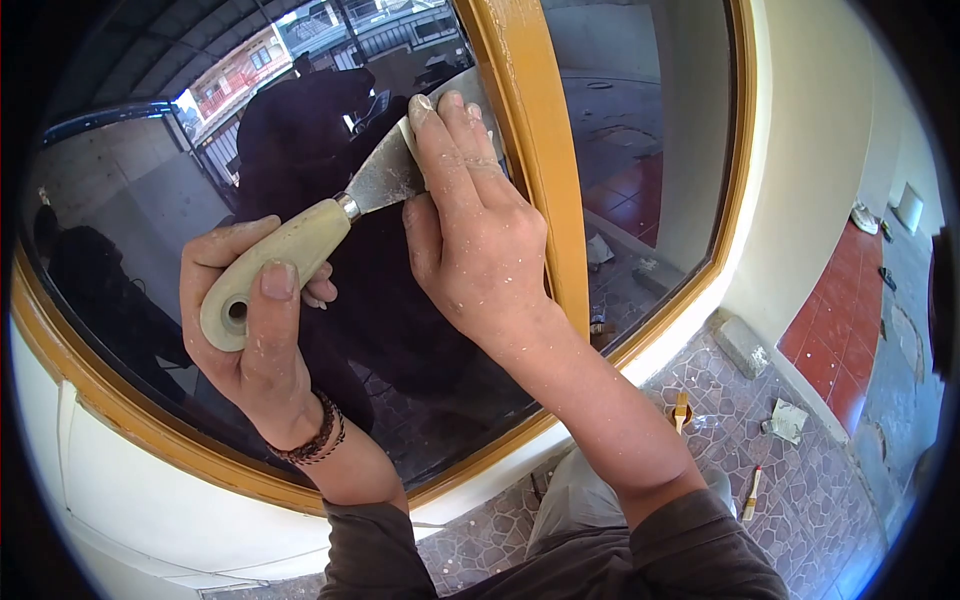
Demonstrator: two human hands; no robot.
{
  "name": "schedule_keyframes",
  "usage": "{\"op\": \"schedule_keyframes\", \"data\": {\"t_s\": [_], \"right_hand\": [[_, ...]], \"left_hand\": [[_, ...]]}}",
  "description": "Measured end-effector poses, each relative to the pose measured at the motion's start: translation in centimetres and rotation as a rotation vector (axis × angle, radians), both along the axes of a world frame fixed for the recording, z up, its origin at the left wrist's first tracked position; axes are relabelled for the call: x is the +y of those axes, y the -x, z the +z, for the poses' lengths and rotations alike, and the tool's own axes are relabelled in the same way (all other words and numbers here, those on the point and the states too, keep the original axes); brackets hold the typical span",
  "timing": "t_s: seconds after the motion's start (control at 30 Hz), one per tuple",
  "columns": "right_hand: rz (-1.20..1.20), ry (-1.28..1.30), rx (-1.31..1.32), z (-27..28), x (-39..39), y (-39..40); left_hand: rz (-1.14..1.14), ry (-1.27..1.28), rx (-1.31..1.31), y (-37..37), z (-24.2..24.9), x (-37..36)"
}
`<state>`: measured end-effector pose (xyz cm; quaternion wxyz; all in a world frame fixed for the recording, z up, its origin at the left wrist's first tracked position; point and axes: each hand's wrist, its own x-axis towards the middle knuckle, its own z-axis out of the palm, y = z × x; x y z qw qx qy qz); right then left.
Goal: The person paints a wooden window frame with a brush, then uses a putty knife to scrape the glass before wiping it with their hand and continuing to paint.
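The left hand (255, 340) wraps the pale handle of a putty knife (320, 235), thumb laid along the handle near its hanging hole, a dark beaded bracelet (315, 440) at the wrist. The right hand (475, 230) presses its fingers (445, 130) flat on the metal blade, holding it against the window glass (150, 200) just beside the yellow-orange wooden mullion (540, 150). On the patterned tiled floor (800, 480) below lie a brush (682, 410), a crumpled scrap (788, 420) and a tube (752, 492).
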<state>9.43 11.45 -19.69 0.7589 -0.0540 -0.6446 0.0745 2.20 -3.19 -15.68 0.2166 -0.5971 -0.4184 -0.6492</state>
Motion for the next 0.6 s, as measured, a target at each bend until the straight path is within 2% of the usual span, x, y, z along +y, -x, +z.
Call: {"op": "schedule_keyframes", "data": {"t_s": [0.6], "right_hand": [[0.01,0.001,-0.024,-1.8,0.2,-0.1]], "left_hand": [[0.01,0.002,-0.031,-0.4,-2.2,0.0]]}}
